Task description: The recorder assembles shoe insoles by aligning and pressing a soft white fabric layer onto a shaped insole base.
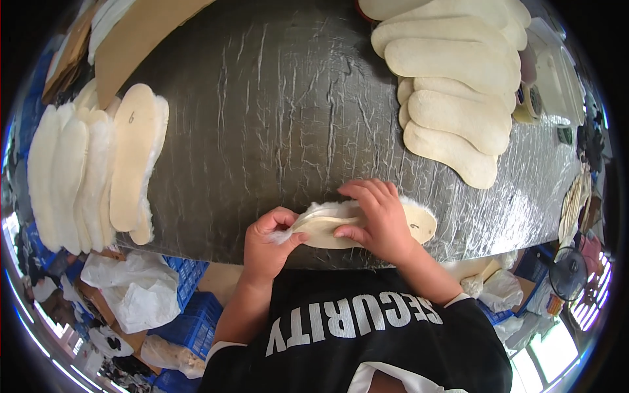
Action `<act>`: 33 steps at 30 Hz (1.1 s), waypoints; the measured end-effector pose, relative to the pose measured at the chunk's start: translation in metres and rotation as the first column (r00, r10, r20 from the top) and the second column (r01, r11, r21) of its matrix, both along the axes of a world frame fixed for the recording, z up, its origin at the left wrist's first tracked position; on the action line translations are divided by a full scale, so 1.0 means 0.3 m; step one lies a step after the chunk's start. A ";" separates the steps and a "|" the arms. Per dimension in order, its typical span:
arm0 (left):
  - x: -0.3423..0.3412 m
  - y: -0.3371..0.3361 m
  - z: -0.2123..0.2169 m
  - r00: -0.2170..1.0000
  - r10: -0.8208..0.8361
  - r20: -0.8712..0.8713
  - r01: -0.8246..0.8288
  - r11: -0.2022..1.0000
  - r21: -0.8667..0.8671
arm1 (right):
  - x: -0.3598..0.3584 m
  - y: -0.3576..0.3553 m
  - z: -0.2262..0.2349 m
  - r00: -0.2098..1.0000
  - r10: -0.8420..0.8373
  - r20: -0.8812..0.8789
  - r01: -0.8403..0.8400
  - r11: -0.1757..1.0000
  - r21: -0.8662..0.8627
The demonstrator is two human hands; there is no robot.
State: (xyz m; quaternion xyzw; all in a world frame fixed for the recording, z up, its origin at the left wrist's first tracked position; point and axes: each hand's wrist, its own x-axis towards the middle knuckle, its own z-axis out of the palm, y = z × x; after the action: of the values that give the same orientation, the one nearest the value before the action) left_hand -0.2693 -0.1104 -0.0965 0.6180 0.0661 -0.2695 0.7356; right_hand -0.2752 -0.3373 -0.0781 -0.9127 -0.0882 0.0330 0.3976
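Note:
Close to the table's near edge lies a fleece-lined insole, cream on its upper face, with white fluff showing along its far side. My left hand pinches its left end between thumb and fingers, and a tuft of fluff sticks out there. Over its middle, my right hand grips it, thumb on the near face and fingers curled over the far edge. Whether one or two layers are in my hands I cannot tell.
A row of fluffy insoles leans at the left, beside a cardboard sheet. Several plain cream insoles overlap at the far right, near tape rolls. Blue crates and a white plastic bag stand below the dark table.

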 end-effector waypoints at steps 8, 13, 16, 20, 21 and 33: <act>-0.011 -0.006 0.011 0.995 0.082 -0.052 -0.088 0.991 -0.106 | -0.007 0.001 -0.007 0.986 0.077 -0.146 -0.076 0.997 0.013; 0.012 -0.024 0.035 0.994 -0.025 0.108 0.027 0.999 -0.019 | -0.013 0.012 -0.016 0.991 0.093 -0.092 -0.094 0.996 -0.002; 0.025 -0.021 0.040 0.956 -0.166 0.242 0.134 0.981 0.144 | -0.018 0.018 -0.014 0.991 0.104 -0.082 -0.105 0.995 -0.001; 0.032 -0.025 0.041 0.926 -0.267 0.267 0.179 0.934 0.311 | -0.029 0.028 -0.016 0.990 0.129 -0.063 -0.129 0.992 0.007; 0.030 -0.022 0.041 0.924 -0.304 0.233 0.203 0.905 0.375 | -0.033 0.032 -0.018 0.989 0.138 -0.052 -0.137 0.990 0.009; 0.010 -0.020 0.083 0.995 0.060 -0.080 -0.076 0.973 -0.218 | -0.060 0.024 0.032 0.917 0.057 -0.396 0.093 0.932 0.349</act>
State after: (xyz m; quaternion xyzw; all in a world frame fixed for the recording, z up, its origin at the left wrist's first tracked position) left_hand -0.2664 -0.1165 -0.0717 0.5196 0.0837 -0.2722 0.8056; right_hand -0.2931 -0.3301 -0.0685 -0.7988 -0.0012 0.1979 0.5681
